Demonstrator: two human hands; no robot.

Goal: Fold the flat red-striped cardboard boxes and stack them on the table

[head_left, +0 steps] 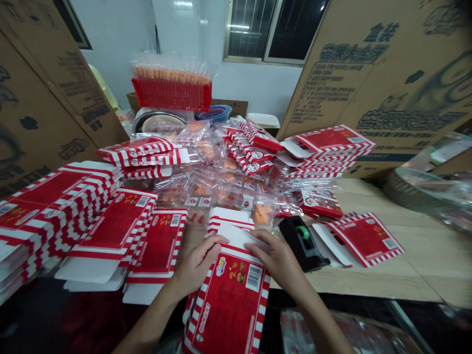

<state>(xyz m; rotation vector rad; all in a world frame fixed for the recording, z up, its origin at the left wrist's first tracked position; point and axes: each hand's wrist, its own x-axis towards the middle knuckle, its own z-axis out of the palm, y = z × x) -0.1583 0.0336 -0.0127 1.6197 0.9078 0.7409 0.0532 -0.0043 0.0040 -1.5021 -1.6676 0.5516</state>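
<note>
Grip: left hand (199,265), right hand (278,256) pinching flap edges (236,238) of red box (233,302) | tape dispenser (303,244) right | bare tabletop (416,236) beyond

On the big cardboard carton (368,96) behind the table's (368,196) far right edge I can read 盒装 (381,32), with 芒果大全 (350,52) below it; the red box (226,309) at the near edge bears a 2 (232,275) and a barcode (254,278); its finer print blurs.
</note>
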